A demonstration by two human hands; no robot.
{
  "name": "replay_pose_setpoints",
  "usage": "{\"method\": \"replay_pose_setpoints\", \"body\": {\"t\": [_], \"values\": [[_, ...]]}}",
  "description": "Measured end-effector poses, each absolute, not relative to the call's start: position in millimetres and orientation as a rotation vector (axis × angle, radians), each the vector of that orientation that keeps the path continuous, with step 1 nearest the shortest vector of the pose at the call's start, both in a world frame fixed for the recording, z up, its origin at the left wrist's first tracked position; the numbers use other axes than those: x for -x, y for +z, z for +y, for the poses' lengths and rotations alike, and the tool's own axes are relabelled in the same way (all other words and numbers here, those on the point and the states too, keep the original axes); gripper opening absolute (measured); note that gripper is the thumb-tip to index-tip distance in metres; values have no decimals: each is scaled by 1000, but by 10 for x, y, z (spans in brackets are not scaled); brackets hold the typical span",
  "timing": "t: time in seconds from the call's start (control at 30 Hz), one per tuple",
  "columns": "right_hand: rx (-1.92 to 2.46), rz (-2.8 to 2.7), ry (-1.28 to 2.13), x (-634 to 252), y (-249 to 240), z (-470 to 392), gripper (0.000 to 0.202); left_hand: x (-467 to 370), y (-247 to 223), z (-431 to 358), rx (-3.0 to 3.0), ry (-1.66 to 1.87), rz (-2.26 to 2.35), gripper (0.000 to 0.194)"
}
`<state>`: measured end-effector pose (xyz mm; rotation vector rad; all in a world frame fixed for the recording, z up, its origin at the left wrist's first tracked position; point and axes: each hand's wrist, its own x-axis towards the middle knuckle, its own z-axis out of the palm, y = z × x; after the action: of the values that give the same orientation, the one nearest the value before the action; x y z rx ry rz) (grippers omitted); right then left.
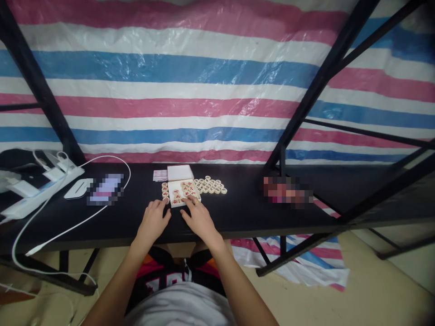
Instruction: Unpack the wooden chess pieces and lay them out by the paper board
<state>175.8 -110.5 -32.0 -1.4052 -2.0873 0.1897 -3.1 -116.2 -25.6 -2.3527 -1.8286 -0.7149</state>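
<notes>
A white open box (174, 186) sits on the black table, its lid (180, 173) folded back toward the wall. Inside lie several round Chinese chess pieces with red characters (188, 187). My right hand (201, 220) reaches over the box's near right corner, fingertips on or just above the pieces inside, thumb apart. Left of the box stands a short column of red-marked pieces (165, 190). My left hand (153, 221) rests beside it, fingers stretched forward to the nearest piece, thumb spread. Dark-marked pieces (212, 185) lie grouped to the right of the box.
A pinkish printed paper (160, 175) lies behind the column. On the left are a power strip (37, 192) with plugs, white cables (73, 230), a white flat device (78, 188) and a blurred phone-like item (106, 189). A blurred reddish item (285, 190) lies right, near the black frame post (307, 97).
</notes>
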Motion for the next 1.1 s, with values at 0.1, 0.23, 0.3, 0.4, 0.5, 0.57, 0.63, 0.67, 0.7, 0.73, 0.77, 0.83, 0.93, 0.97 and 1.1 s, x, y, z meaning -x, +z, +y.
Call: {"method": "replay_pose_setpoints", "body": {"t": [0.1, 0.23, 0.3, 0.4, 0.5, 0.57, 0.63, 0.67, 0.7, 0.73, 0.77, 0.83, 0.93, 0.97, 1.1], "values": [[1425, -2139, 177, -1745, -284, -1086, 42, 32, -272, -1150, 2354, -694, -1825, 35], [1423, -2177, 169, -1738, -236, -1082, 42, 41, -292, -1144, 2350, -678, -1812, 36], [1404, -2182, 167, -1743, -226, -1099, 42, 44, -295, -1147, 2351, -688, -1801, 36], [1346, -2182, 183, -1760, -229, -1128, 42, 44, -286, -1156, 2351, -711, -1784, 36], [1299, -2170, 217, -1778, -241, -1139, 42, 38, -271, -1162, 2350, -716, -1778, 36], [1278, -2163, 236, -1787, -247, -1136, 42, 35, -266, -1164, 2350, -709, -1786, 37], [1266, -2160, 249, -1793, -252, -1131, 42, 35, -267, -1164, 2356, -711, -1790, 37], [1263, -2159, 252, -1795, -254, -1128, 43, 37, -270, -1163, 2359, -718, -1786, 38], [1259, -2159, 254, -1797, -257, -1126, 43, 39, -274, -1163, 2362, -727, -1780, 38], [1256, -2158, 254, -1798, -260, -1124, 43, 41, -278, -1163, 2365, -736, -1772, 38], [1253, -2157, 253, -1799, -263, -1123, 42, 43, -281, -1164, 2370, -745, -1762, 38], [1250, -2153, 251, -1801, -268, -1121, 42, 44, -281, -1169, 2393, -765, -1744, 37], [1255, -2146, 250, -1803, -270, -1122, 42, 41, -265, -1183, 2442, -800, -1731, 36], [1257, -2144, 251, -1802, -268, -1123, 42, 39, -257, -1187, 2454, -812, -1728, 37], [1250, -2138, 263, -1800, -261, -1122, 40, 37, -237, -1197, 2508, -829, -1682, 40]]}}
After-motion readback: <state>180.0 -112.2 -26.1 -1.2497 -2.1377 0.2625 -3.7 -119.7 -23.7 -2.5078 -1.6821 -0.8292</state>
